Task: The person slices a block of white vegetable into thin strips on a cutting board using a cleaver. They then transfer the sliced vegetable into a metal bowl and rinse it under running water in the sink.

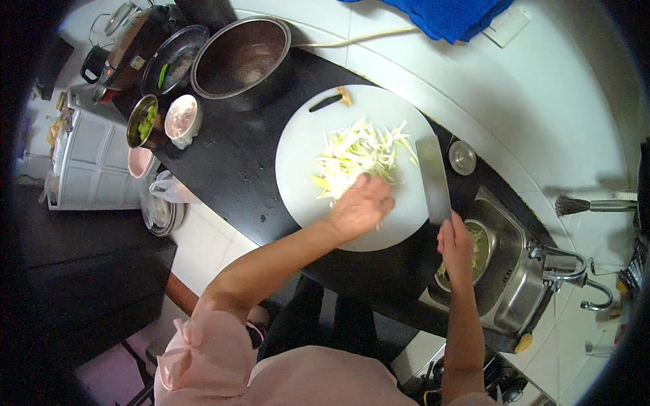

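A round white cutting board (pixel 299 152) lies on the black countertop, with a heap of pale green and white shredded vegetable (pixel 355 152) on it. My left hand (pixel 363 205), slightly blurred, is over the near edge of the heap with its fingers bent; whether it holds any shreds cannot be told. My right hand (pixel 454 243) grips the handle of a cleaver (pixel 434 177), whose broad blade is at the board's right edge, to the right of the heap. A brownish piece (pixel 345 96) lies beside the board's handle slot.
A large dark pot (pixel 241 58), a pan with a green chili (pixel 162 76) and small bowls (pixel 182 119) stand at the left. At the right, a steel sink (pixel 513 284) holds a metal bowl (pixel 490 254) with shreds. A small round metal lid or dish (pixel 462 158) is beside the board.
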Motion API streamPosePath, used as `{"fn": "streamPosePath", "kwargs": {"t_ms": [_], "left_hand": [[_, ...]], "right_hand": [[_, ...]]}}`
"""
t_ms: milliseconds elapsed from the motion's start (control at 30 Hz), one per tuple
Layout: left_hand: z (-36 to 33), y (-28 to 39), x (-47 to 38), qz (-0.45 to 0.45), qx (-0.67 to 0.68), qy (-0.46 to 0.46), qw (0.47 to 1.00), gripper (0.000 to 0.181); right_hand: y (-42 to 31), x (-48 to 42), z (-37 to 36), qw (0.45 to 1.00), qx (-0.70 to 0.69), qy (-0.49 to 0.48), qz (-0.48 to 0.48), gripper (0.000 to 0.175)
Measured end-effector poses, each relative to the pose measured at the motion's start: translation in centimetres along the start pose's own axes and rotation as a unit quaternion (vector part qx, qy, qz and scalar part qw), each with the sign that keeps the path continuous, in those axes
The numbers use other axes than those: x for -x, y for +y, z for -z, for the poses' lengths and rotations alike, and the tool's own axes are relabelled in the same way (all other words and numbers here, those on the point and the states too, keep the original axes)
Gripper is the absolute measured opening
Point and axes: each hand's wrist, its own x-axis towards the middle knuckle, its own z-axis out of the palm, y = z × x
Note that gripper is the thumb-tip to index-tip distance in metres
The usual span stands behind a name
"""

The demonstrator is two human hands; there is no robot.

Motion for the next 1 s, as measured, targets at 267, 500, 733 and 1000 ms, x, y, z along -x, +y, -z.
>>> {"fn": "streamPosePath", "kwargs": {"t_ms": [267,500,733,1000], "left_hand": [[-0.5,-8.0,2.4,0.239,0.106,0.171,0.95,0.038],[-2.1,-10.7,1.5,0.163,0.262,0.1,0.946,0.046],[1.2,-7.6,5.7,0.114,0.282,0.022,0.952,0.093],[0.7,-6.4,3.4,0.111,0.127,-0.033,0.985,0.128]], "right_hand": [[-2.8,-6.2,-5.2,0.961,0.239,0.065,0.125,0.033],[-4.0,-1.4,-5.8,0.962,0.171,-0.024,0.212,0.029],[0.5,6.1,-5.3,0.927,-0.343,-0.038,-0.147,0.021],[0.9,9.4,-8.7,0.848,-0.471,0.046,-0.24,0.018]]}}
